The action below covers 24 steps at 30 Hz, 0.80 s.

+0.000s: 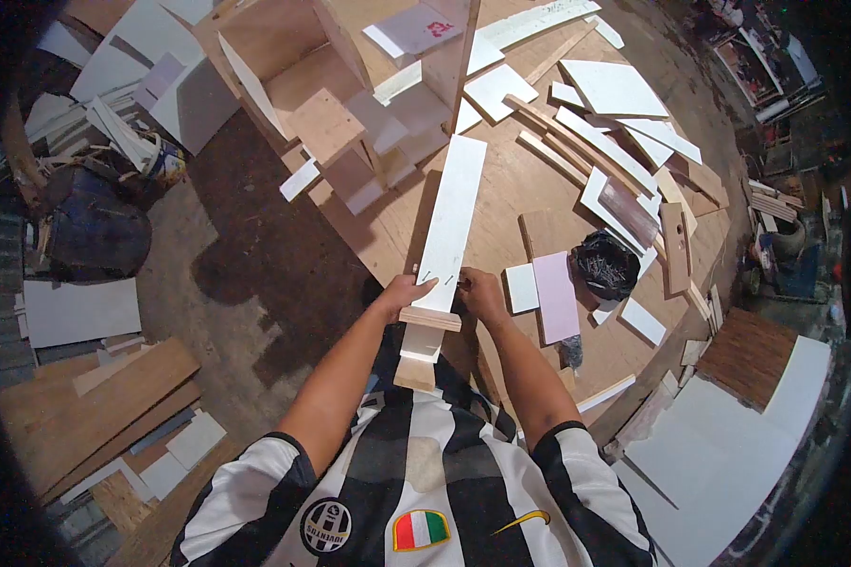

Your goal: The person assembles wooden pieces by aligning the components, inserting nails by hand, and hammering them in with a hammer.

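A long white board (pixel 455 208) lies on the plywood table, its near end joined to a short crosspiece (pixel 431 318) close to my body. Two small nails (pixel 437 279) show on its white face near that end. My left hand (pixel 404 294) grips the board's left edge, with the thumb on top of the face. At the right edge, my right hand (pixel 480 292) is closed, fingers curled in beside the board; whatever they hold is too small to make out. Below the crosspiece, smaller wood pieces (pixel 419 369) reach toward my shirt.
A wooden box frame (pixel 331 128) stands at the table's far left. Right of the board are a pink panel (pixel 556 298), a black bag of nails (pixel 605 266) and many white and brown offcuts (pixel 615 90). Boards (pixel 113 406) lie on the floor at left.
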{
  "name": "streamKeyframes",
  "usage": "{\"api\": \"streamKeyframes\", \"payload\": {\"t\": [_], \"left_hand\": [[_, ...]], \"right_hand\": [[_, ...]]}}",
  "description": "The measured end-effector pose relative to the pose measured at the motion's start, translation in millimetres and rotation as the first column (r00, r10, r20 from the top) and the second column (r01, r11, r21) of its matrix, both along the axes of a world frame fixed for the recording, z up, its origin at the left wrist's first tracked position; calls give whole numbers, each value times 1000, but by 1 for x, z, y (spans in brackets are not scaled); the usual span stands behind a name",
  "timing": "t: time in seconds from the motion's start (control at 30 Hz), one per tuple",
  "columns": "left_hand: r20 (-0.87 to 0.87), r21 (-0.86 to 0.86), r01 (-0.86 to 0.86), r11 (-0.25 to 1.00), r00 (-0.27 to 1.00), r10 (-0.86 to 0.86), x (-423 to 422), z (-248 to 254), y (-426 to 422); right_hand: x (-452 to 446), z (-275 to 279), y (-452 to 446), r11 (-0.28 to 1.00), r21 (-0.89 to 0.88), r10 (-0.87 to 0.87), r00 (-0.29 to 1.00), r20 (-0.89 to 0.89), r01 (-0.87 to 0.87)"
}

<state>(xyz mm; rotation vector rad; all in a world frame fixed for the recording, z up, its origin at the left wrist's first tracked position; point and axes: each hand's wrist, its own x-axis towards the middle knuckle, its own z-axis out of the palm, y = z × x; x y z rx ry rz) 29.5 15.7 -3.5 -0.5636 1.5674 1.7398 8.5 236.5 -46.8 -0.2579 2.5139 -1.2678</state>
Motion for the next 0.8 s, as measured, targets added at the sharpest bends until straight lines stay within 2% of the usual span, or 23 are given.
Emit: {"api": "streamKeyframes", "payload": {"t": [0.27, 0.4, 0.47, 0.53, 0.63, 0.8], "left_hand": [[2, -16, 11, 1000, 1000, -11, 0, 6, -1], [27, 14, -24, 1000, 999, 23, 1, 8, 3], [22, 7, -24, 1000, 999, 24, 3, 6, 2], [11, 75, -59, 995, 998, 58, 4, -1, 3], [0, 4, -25, 1000, 1000, 25, 4, -1, 5], [-7, 14, -23, 1000, 1000, 23, 7, -11, 6]], "right_hand": [[1, 19, -5, 999, 38, -17, 995, -102, 21], [-1, 18, -2, 999, 40, 8, 996, -94, -4], [-1, 17, -3, 1000, 7, -3, 1000, -8, 3], [-1, 16, -2, 1000, 9, -1, 1000, -23, 1], [-2, 12, -1, 1000, 21, 12, 999, -30, -11], [1, 13, -3, 1000, -20, -6, 1000, -4, 6]]}}
